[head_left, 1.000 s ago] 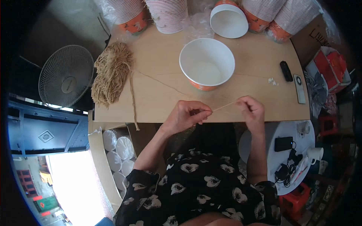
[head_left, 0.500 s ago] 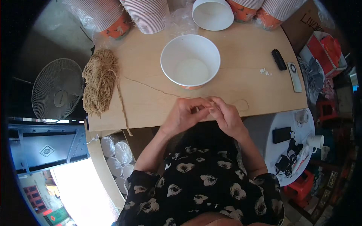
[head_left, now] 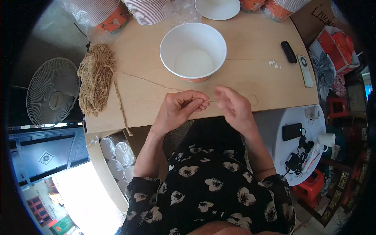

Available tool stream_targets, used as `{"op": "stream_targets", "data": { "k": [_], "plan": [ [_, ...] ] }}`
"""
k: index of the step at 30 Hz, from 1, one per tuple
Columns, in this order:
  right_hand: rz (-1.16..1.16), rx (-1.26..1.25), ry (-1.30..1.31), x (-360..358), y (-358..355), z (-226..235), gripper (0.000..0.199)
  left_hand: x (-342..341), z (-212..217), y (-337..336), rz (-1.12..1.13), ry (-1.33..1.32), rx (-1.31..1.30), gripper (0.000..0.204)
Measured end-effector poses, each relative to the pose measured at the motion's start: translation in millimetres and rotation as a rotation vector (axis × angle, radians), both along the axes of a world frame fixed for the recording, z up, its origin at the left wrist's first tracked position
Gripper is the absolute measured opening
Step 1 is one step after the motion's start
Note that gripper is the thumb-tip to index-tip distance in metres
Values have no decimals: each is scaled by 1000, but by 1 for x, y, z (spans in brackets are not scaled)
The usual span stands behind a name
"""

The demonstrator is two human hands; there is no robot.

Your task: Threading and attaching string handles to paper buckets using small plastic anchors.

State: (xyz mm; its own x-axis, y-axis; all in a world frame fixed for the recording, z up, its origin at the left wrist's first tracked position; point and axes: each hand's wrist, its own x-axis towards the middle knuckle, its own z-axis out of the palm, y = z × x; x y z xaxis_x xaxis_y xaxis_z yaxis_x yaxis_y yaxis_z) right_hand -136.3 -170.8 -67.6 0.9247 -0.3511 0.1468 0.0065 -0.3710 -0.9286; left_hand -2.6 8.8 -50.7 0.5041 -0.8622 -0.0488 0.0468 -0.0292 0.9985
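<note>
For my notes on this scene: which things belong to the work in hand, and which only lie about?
In use:
left hand
right hand
thin twine strand
twine bundle
white paper bowl

Lying about:
remote control
fan guard
black phone

Left hand (head_left: 178, 109) and right hand (head_left: 234, 106) pinch a thin tan string (head_left: 210, 101) between fingertips at the wooden table (head_left: 250, 47) edge. White paper bowl (head_left: 193, 51) just beyond; twine bundle (head_left: 96, 78) lies left.

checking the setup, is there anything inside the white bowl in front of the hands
No, the white bowl shows only its bare white inside, while both hands pinch a thin string nearer the table edge.
</note>
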Motion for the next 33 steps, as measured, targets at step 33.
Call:
{"op": "stream_targets", "data": {
  "k": [33],
  "plan": [
    [-115,313,-228,-9,31,-3,5,-4,-1,1,129,-64,-112,17]
  ]
}}
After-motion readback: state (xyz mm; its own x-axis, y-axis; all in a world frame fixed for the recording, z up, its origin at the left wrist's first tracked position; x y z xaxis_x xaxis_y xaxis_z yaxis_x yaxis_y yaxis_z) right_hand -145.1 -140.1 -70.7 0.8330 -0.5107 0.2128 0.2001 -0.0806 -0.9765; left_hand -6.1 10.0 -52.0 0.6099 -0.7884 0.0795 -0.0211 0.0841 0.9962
